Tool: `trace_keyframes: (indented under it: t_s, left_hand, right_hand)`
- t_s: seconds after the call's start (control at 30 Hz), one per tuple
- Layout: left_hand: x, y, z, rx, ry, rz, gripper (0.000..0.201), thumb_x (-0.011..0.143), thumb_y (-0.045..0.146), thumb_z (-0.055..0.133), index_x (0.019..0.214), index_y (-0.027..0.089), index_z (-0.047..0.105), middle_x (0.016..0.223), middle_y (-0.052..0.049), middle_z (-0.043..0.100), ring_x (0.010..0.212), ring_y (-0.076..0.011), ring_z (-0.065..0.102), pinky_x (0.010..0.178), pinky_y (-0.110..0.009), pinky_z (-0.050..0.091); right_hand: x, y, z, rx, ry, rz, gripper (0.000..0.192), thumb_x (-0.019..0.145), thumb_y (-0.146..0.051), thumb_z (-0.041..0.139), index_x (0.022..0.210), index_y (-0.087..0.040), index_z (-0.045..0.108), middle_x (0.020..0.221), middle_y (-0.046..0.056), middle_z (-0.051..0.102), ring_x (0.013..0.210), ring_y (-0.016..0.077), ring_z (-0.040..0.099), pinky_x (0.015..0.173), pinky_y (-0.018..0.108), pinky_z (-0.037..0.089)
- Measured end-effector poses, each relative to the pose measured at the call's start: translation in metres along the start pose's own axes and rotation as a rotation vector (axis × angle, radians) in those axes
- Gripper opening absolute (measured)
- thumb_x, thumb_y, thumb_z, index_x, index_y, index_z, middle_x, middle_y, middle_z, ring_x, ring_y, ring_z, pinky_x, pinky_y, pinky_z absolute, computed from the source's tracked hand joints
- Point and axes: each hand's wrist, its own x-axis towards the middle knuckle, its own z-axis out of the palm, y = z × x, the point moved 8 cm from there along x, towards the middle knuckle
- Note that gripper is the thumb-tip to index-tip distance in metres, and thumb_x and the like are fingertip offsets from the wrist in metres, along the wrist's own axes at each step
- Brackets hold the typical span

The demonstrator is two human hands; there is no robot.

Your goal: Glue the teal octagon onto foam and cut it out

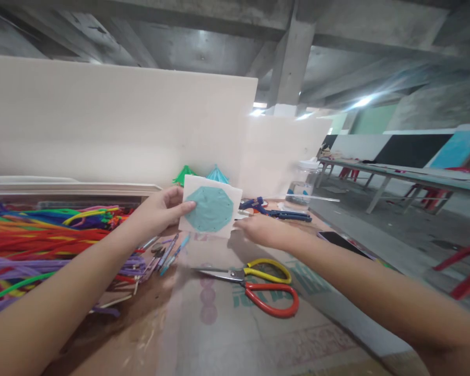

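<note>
My left hand [166,210] grips a square white card [237,201] by its left edge, thumb on the front and fingers behind. On the card lies a teal octagon [211,210] with small dark dots near its corners. My right hand [258,231] is at the card's lower right edge, its fingers pinched together. A tiny dark tip shows at them, too small to name. Below the card, scissors [238,274] with one yellow and one red handle lie on the cardboard [227,339], blades pointing left.
Colourful pipe cleaners [62,235] pile up at left, beside several pens [168,256]. Behind the card stand green [185,174] and blue [216,174] pleated pieces. A blue glue gun [253,203], a clear jar [302,183] and a dark phone-like slab [344,244] are at right.
</note>
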Motion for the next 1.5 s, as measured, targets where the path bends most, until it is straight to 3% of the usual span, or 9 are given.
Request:
trace_keyframes:
  t_s: [0.17, 0.3, 0.37, 0.5, 0.67, 0.93, 1.23, 1.37, 1.5]
  left_hand:
    - [0.0, -0.004, -0.01, 0.003, 0.036, -0.009, 0.045, 0.073, 0.055, 0.075, 0.096, 0.019, 0.058, 0.061, 0.005, 0.057, 0.039, -0.0078, 0.043, 0.035, -0.018, 0.03]
    - [0.001, -0.003, -0.01, 0.039, 0.028, 0.02, 0.053, 0.072, 0.063, 0.071, 0.101, 0.019, 0.062, 0.065, 0.004, 0.06, 0.048, -0.0118, 0.052, 0.039, -0.018, 0.035]
    - [0.0, 0.002, -0.006, 0.087, 0.018, 0.049, 0.054, 0.071, 0.062, 0.07, 0.102, 0.018, 0.067, 0.07, 0.001, 0.065, 0.057, -0.0138, 0.057, 0.044, -0.019, 0.041]
    - [-0.002, 0.009, 0.0, 0.152, 0.021, 0.065, 0.046, 0.068, 0.052, 0.072, 0.099, 0.018, 0.074, 0.088, -0.003, 0.075, 0.073, -0.0176, 0.065, 0.058, -0.022, 0.051]
    - [-0.002, 0.005, 0.0, 0.152, 0.026, 0.014, 0.044, 0.071, 0.047, 0.073, 0.106, 0.02, 0.075, 0.089, -0.003, 0.076, 0.074, -0.0187, 0.068, 0.059, -0.024, 0.053]
    - [0.0, -0.001, 0.007, 0.088, -0.02, 0.045, 0.056, 0.071, 0.054, 0.075, 0.114, 0.019, 0.072, 0.098, -0.007, 0.076, 0.075, -0.0186, 0.067, 0.058, -0.023, 0.053]
    - [0.002, -0.011, 0.025, -0.004, -0.204, -0.022, 0.049, 0.064, 0.05, 0.084, 0.099, 0.018, 0.073, 0.089, -0.006, 0.075, 0.077, -0.0204, 0.069, 0.062, -0.025, 0.056]
    - [0.008, -0.02, 0.013, -0.139, -0.066, -0.039, 0.05, 0.071, 0.053, 0.08, 0.104, 0.017, 0.07, 0.083, -0.005, 0.073, 0.073, -0.0194, 0.069, 0.06, -0.025, 0.056]
    - [0.005, -0.015, -0.006, -0.144, 0.146, 0.024, 0.052, 0.078, 0.057, 0.072, 0.114, 0.021, 0.063, 0.091, -0.003, 0.07, 0.071, -0.0165, 0.066, 0.057, -0.024, 0.056]
  right_hand:
    - [-0.064, 0.032, -0.077, 0.199, 0.163, 0.102, 0.023, 0.089, -0.022, 0.054, 0.088, -0.016, 0.076, 0.067, 0.0, 0.071, 0.052, 0.0107, 0.061, 0.054, 0.021, 0.046]
    - [-0.132, 0.025, -0.057, 0.868, -0.507, 0.155, 0.04, 0.067, -0.047, 0.073, 0.087, -0.013, 0.08, 0.061, 0.002, 0.072, 0.042, 0.0084, 0.059, 0.046, 0.021, 0.037]
    - [-0.147, 0.024, -0.05, 0.835, -0.546, 0.23, 0.04, 0.069, -0.047, 0.074, 0.093, -0.015, 0.081, 0.072, 0.008, 0.077, 0.049, 0.008, 0.061, 0.051, 0.022, 0.041]
    - [-0.123, 0.007, -0.04, 0.52, -0.276, 0.084, 0.027, 0.083, -0.04, 0.068, 0.096, -0.02, 0.081, 0.084, 0.008, 0.077, 0.076, 0.0177, 0.069, 0.067, 0.027, 0.049]
    - [-0.083, -0.009, -0.015, 0.152, -0.087, 0.038, 0.022, 0.088, -0.037, 0.063, 0.1, -0.024, 0.076, 0.084, 0.006, 0.076, 0.071, 0.021, 0.066, 0.063, 0.03, 0.045]
    - [-0.036, -0.035, -0.018, 0.983, 0.076, -0.049, 0.043, 0.082, -0.06, 0.063, 0.092, -0.019, 0.065, 0.065, 0.0, 0.066, 0.056, 0.0141, 0.06, 0.058, 0.029, 0.051]
    - [-0.056, -0.026, -0.032, 1.006, 0.345, 0.019, 0.029, 0.083, -0.049, 0.066, 0.084, -0.02, 0.061, 0.065, -0.003, 0.062, 0.055, 0.0124, 0.061, 0.059, 0.029, 0.053]
    - [-0.065, -0.017, -0.028, 0.835, 0.211, 0.007, 0.028, 0.089, -0.044, 0.057, 0.105, -0.021, 0.06, 0.075, 0.001, 0.066, 0.067, 0.0166, 0.064, 0.066, 0.032, 0.052]
    - [-0.081, -0.012, 0.01, 0.23, -0.257, 0.065, 0.06, 0.072, -0.031, 0.077, 0.128, -0.022, 0.059, 0.104, 0.009, 0.066, 0.089, 0.026, 0.065, 0.069, 0.031, 0.045]
